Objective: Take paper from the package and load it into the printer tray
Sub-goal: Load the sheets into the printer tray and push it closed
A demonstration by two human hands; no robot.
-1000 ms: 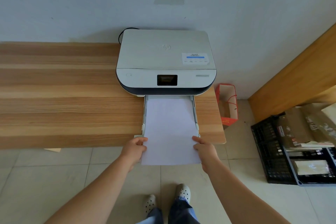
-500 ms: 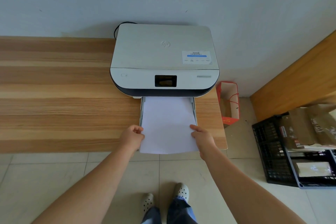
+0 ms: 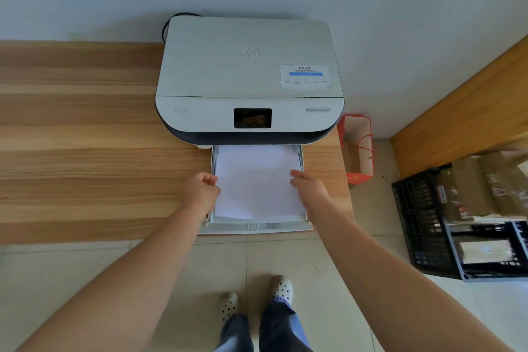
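A white printer [image 3: 248,77] with a dark base and a small screen stands at the back of the wooden table [image 3: 85,151]. Its paper tray [image 3: 257,228] is pulled out toward me over the table's front edge. A stack of white paper [image 3: 257,183] lies inside the tray, its far end under the printer body. My left hand [image 3: 200,191] pinches the stack's left edge. My right hand [image 3: 310,188] holds the right edge with the fingers on top. No paper package is in view.
A red paper bag [image 3: 357,148] stands on the floor right of the table. A black plastic crate [image 3: 423,223] with boxes sits further right by a wooden panel [image 3: 471,111]. My feet [image 3: 257,294] stand on the tiled floor below the tray.
Both hands have pushed the paper stack forward into the tray. Its near end hung past the table edge before; now the stack lies within the tray, whose front lip shows.
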